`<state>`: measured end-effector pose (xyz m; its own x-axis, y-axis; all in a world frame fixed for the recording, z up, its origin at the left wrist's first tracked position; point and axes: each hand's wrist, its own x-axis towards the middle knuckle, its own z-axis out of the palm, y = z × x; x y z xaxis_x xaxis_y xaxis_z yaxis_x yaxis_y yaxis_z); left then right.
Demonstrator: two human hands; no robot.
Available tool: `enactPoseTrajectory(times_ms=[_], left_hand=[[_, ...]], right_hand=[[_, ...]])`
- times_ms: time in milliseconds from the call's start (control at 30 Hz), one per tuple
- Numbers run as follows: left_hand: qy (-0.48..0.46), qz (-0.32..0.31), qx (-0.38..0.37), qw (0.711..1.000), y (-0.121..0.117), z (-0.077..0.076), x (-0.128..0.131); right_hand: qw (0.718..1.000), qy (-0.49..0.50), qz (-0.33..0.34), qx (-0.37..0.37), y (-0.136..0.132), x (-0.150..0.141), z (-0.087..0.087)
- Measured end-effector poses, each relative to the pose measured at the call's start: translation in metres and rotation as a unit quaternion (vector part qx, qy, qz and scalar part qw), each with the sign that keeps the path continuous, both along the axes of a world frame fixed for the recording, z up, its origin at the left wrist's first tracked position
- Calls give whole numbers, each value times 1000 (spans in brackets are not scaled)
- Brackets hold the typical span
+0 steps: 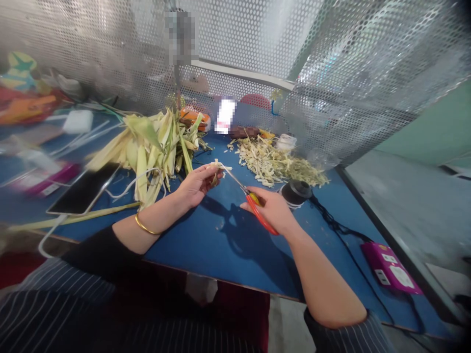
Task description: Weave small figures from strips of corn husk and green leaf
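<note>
Head view: work on the plant husks appears partly complete. A loose heap of short, straw-coloured cut husk pieces [261,164] lies toward the far edge of the blue, flat tabletop [184,245], right of centre. These pieces are judged to be the finished portion. A larger pile of long, pale green and yellow leaf husks [147,147] lies left of centre toward the same edge; these look uncut and are judged to be the remaining portion. One long, narrow, yellowish husk strip [73,219] lies apart from the heap of pieces, along the near edge at the left.

Current workpiece: a short, pale husk section [216,165], positioned above the tabletop between the two piles. Left hand [198,186]: grip clamped on this section, thumb against fingers. Whether it is one strip or several cannot be told. Right hand [274,208]: grip clamped on the red-handled metal scissors [263,218], blades directed at the section. Blade tips are at or just beside the workpiece; contact cannot be confirmed. Blade closure is likewise too small to determine.
</note>
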<state>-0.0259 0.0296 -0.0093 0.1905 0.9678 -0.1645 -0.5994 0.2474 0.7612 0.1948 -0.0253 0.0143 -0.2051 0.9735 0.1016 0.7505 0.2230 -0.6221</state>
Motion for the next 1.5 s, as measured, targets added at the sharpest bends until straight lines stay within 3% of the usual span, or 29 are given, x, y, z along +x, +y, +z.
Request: enactPoseTrajectory(times_ms=[400,800,933,1100,1233,1400,1500], left_hand=[[-6,-19,13,1000,2,-4,0],[-29,-15,3,999,2,-2,1],[-8,-1,-6,1000,4,-4,1],[25,13,-17,999,4,-4,2],[35,-3,16,999,0,0,2],[98,-14,51,994,-6,0,5],[158,-16,58,986,-11,1,10]], right_hand=[[998,60,20,-28,2,4,-8],[997,70,11,-36,0,3,-3],[1000,7,-11,-8,2,5,-4],[973,-217,-65,37,6,3,-4],[949,-313,-2,27,-2,-8,-3],[931,-331,124,89,-18,-17,0],[940,-308,112,98,-17,-14,1]])
